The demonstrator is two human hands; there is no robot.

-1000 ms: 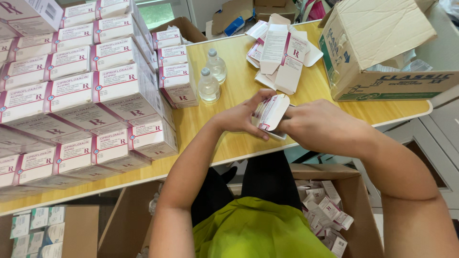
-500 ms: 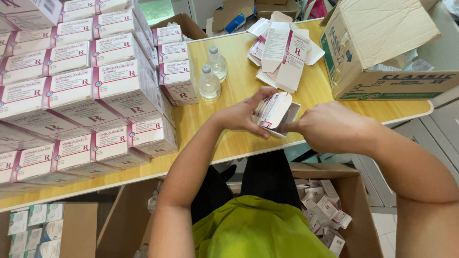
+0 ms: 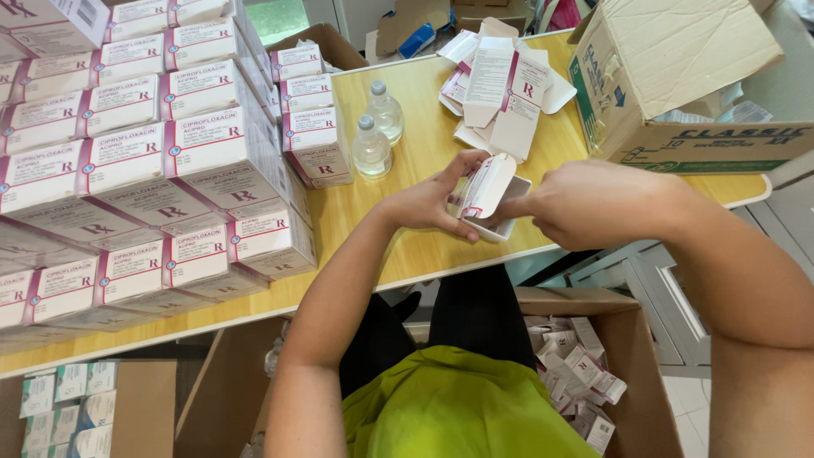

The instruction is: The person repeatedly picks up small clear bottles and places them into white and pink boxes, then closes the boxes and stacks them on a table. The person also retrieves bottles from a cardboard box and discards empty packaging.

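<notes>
A small white and magenta carton of thin, smooth card (image 3: 490, 188), faintly glossy outside and matt white within its raised flap, is held above the near edge of the yellow wood-grain laminate worktop (image 3: 407, 254), whose surface is seen to be smooth with a soft sheen. Beyond the small carton, two clear plastic bottles (image 3: 377, 136) are shown glossy, with pale caps. Flattened sheets of the same printed card (image 3: 500, 89) are laid behind them. To the right of the carton, a large brown box of matt, rough corrugated cardboard (image 3: 687, 51) is seen. Left of it, stacked white card boxes (image 3: 203, 161) are smooth-faced.
</notes>
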